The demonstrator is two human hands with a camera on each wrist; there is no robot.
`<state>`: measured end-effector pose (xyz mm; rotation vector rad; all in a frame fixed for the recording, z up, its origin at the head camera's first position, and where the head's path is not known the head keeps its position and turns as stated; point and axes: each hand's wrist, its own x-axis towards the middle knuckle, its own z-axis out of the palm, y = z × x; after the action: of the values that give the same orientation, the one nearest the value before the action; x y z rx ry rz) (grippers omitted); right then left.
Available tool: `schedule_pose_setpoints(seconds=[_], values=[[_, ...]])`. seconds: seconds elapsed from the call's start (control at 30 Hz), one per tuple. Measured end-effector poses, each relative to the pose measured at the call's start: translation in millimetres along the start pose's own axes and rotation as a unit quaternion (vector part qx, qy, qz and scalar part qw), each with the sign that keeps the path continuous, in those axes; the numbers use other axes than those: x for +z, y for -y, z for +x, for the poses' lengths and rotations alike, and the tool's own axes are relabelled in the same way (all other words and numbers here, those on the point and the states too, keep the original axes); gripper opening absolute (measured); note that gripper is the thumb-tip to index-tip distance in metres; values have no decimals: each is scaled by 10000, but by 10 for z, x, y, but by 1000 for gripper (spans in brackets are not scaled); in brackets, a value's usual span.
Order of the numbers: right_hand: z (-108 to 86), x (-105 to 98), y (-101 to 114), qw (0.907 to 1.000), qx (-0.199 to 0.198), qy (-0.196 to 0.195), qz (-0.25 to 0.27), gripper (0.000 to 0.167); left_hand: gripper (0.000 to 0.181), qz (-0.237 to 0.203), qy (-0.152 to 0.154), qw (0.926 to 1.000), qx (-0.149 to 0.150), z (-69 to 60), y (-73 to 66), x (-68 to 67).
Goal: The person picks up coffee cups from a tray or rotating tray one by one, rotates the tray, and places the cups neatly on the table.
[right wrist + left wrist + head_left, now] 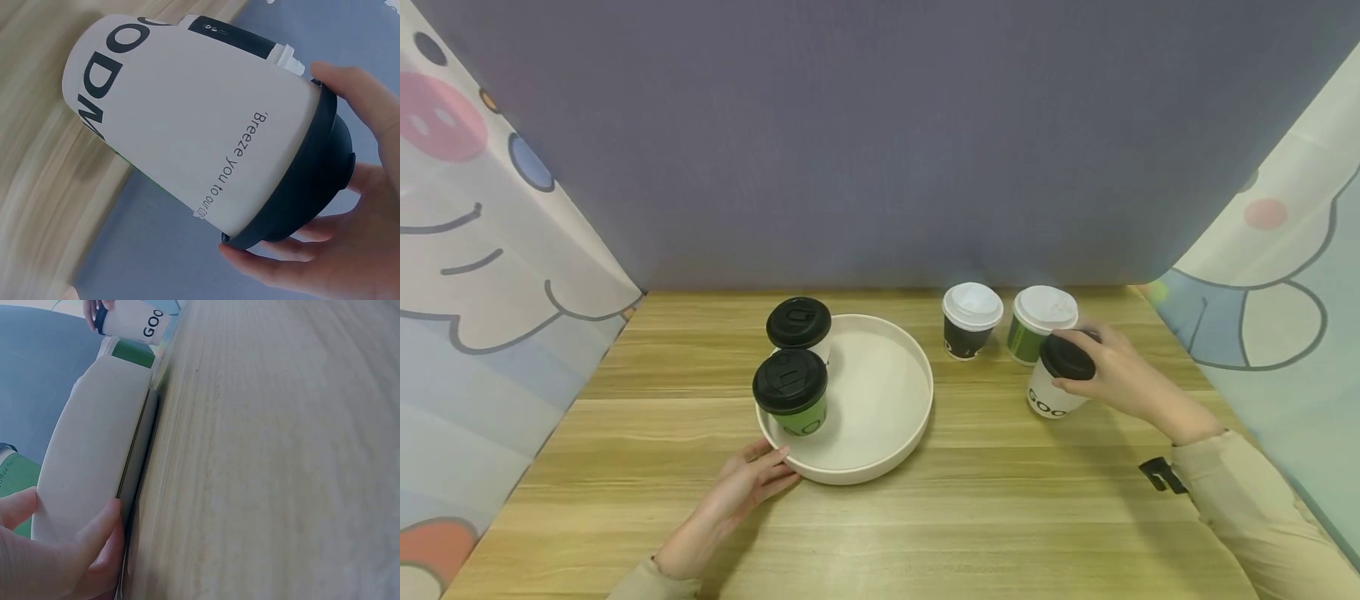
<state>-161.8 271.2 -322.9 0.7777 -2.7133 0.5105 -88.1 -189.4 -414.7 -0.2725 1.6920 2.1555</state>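
A round cream tray (pixel 880 400) holds a green cup with a black lid (pixel 792 392) and, behind it, a white cup with a black lid (pixel 799 323), both at its left side. My left hand (pixel 741 492) grips the tray's front-left rim; in the left wrist view, thumb and fingers pinch the tray wall (pixel 94 444). At the right, my right hand (pixel 1123 379) holds a white cup (pixel 1051 396) by its black lid, fingers around the lid's edge. In the right wrist view that cup (pixel 194 119) fills the middle, its dark lid (pixel 306 175) between thumb and fingers.
A dark cup with a white lid (pixel 967 321) and a green cup with a white lid (pixel 1037 325) stand at the back right of the wooden table (pixel 925 533). A small black object (pixel 1161 475) lies beside the right sleeve. A grey panel (pixel 880 150) rises behind the table.
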Motion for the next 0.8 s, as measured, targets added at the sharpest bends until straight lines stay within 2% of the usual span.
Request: schedule_pose_setpoints(seconds=[0.17, 0.37, 0.8], values=[[-16, 19, -38, 10000, 51, -20, -21, 63, 66, 9, -11, 10000, 10, -2, 0, 5], [-23, 24, -60, 9995, 279, 156, 3, 64, 65, 4, -113, 9999, -19, -9, -8, 21], [-40, 75, -106, 9997, 226, 87, 92, 63, 64, -75, -283, 9996, -65, 7, -2, 35]])
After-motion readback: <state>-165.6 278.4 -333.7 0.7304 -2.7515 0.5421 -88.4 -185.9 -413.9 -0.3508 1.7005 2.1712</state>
